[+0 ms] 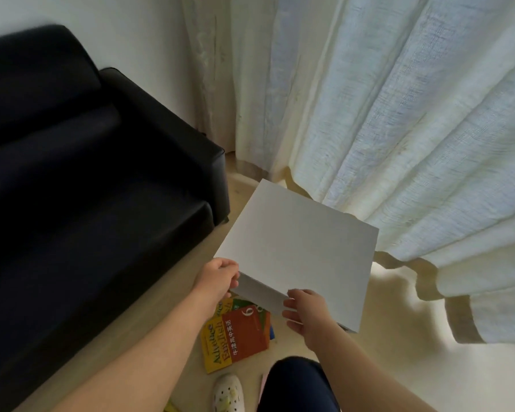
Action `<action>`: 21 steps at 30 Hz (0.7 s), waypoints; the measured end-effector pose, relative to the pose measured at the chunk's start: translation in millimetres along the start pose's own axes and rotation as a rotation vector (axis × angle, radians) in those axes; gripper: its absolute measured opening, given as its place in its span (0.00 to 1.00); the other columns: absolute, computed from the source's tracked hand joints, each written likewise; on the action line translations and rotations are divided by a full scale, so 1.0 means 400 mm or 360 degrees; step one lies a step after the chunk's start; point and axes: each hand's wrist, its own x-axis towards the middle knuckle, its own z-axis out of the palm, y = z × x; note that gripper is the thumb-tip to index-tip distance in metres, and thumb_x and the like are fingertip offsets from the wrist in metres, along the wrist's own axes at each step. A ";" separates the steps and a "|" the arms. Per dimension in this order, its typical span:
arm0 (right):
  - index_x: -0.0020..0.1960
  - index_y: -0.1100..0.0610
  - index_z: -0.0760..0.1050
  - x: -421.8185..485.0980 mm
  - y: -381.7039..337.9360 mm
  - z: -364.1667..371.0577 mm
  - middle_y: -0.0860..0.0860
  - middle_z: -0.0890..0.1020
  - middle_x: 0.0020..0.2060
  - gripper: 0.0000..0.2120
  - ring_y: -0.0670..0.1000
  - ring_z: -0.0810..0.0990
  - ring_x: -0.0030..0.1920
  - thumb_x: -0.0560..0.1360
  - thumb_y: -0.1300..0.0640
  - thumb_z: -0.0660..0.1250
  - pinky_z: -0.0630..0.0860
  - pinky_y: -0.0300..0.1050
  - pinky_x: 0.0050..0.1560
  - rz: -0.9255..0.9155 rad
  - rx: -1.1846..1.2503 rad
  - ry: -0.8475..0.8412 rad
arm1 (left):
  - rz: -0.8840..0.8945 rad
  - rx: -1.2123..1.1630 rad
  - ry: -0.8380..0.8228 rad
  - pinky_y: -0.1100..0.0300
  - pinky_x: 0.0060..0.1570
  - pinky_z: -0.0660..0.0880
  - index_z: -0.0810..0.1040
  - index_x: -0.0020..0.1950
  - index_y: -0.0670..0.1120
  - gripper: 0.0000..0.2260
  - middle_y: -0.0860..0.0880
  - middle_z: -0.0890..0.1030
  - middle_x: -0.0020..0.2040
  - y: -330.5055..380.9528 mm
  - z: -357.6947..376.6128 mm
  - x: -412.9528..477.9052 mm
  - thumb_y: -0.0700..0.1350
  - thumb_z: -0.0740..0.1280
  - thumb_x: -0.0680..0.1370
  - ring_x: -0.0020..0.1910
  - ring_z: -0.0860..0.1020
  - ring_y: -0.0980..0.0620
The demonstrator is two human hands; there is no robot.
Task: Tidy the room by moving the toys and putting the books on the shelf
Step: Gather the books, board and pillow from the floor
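Near edge of white square-topped shelf unit [304, 248] was gripped by left hand [217, 276] and right hand [305, 313], fingers curled; yellow-and-red paperback textbooks [238, 334] lay on pale wooden floor [384, 367] beneath, shelving judged not begun.

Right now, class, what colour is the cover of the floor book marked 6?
The book is orange-red with white lettering, seen best in the head view.

The white panel [298, 251] covers the far ends of the stacked books [238, 334]; the black sofa [87, 173] is cut off at left, the white shoe [228, 394] at bottom.
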 end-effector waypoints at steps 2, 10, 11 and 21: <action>0.53 0.61 0.71 0.020 -0.016 0.008 0.55 0.76 0.40 0.06 0.50 0.72 0.33 0.79 0.61 0.58 0.70 0.41 0.33 0.0020 -0.0016 0.0068 | -0.0014 0.0020 -0.0041 0.59 0.41 0.73 0.75 0.50 0.48 0.04 0.49 0.78 0.44 0.011 0.002 0.026 0.44 0.61 0.80 0.44 0.76 0.52; 0.54 0.61 0.71 0.126 -0.076 0.032 0.55 0.75 0.39 0.06 0.51 0.71 0.32 0.79 0.61 0.58 0.68 0.41 0.32 0.0160 0.0080 0.0018 | -0.0127 0.0180 -0.0104 0.62 0.35 0.71 0.74 0.46 0.48 0.05 0.49 0.78 0.43 0.026 0.056 0.135 0.42 0.60 0.79 0.38 0.74 0.53; 0.53 0.61 0.71 0.141 -0.076 0.031 0.55 0.75 0.39 0.06 0.51 0.71 0.32 0.79 0.61 0.58 0.68 0.41 0.32 0.0175 0.0100 0.0022 | -0.0151 0.0206 -0.0108 0.62 0.35 0.70 0.74 0.45 0.48 0.05 0.49 0.77 0.42 0.021 0.065 0.145 0.42 0.60 0.79 0.38 0.74 0.53; 0.46 0.60 0.67 0.421 0.014 -0.061 0.54 0.68 0.30 0.02 0.50 0.63 0.26 0.77 0.64 0.57 0.61 0.39 0.30 0.0632 0.0200 0.0051 | -0.0520 0.0224 -0.0175 0.60 0.38 0.69 0.73 0.44 0.46 0.05 0.48 0.74 0.38 -0.014 0.276 0.360 0.40 0.59 0.78 0.42 0.72 0.49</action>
